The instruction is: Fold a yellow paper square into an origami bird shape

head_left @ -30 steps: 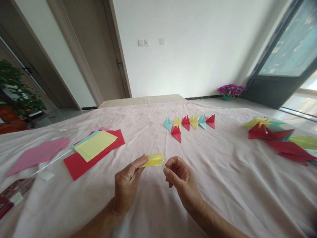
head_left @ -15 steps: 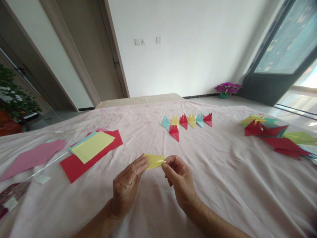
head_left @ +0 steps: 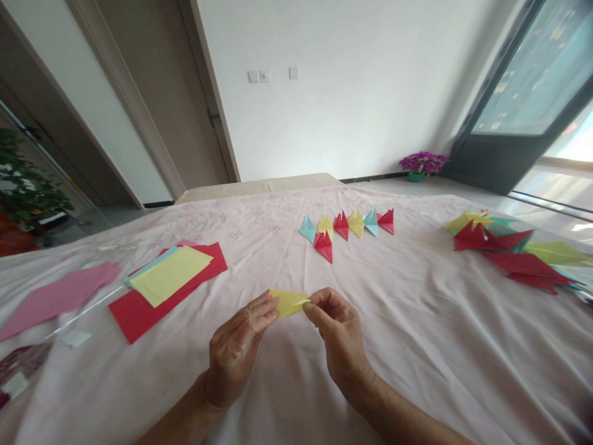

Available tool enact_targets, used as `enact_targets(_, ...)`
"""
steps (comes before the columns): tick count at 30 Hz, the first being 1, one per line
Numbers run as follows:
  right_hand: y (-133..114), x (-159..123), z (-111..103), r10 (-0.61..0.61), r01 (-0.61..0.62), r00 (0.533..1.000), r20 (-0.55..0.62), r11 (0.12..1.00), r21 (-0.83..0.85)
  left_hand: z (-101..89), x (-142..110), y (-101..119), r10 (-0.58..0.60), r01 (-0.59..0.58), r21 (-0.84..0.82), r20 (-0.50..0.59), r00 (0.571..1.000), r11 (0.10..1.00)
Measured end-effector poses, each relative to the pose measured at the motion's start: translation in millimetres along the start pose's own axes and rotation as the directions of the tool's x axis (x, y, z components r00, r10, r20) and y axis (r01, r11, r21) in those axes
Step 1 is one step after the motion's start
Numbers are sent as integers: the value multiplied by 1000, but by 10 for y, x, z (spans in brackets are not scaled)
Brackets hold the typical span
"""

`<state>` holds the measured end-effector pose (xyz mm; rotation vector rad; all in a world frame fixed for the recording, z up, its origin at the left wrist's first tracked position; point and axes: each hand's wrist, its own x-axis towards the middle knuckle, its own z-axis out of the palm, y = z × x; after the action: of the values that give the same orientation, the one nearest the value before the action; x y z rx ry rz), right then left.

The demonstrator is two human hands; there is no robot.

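Folded yellow paper, one piece, narrow, held at both ends between left hand and right hand.
Left grip: fingers together and extended, laid over the paper's left end; thumb not clearly seen. Right grip: thumb and forefinger pinched on the pointed right tip, no gap visible beyond the paper itself. The paper spans the space between the two grips, level with the fingertips, above a pale pink cloth. Beyond the right grip: a row of six small folded pieces, blue, yellow and red, with one red folded piece nearer. Left of the left grip: yellow sheets upon red sheets; farther left, pink sheets. Well right of the right grip: larger folded pieces.
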<state>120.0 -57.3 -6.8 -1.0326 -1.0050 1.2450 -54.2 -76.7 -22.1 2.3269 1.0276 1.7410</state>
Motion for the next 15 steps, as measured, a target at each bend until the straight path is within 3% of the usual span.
enact_targets(5,-38,33,0,57,-55,996,-64,998,35,-9,-5,5,-19,19,28,10,1000,999)
enact_targets(8,-56,79,-29,102,-88,984,-144,991,100,18,-1,11,-129,129,14,-12,992,992)
enact_targets(12,-67,77,-53,43,-30,992,-115,993,111,66,-18,13,-399,393,-92,-67,914,915)
enact_targets(15,-61,30,-40,-62,63,998,-33,998,23,71,-32,19,-455,443,-137,-69,888,886)
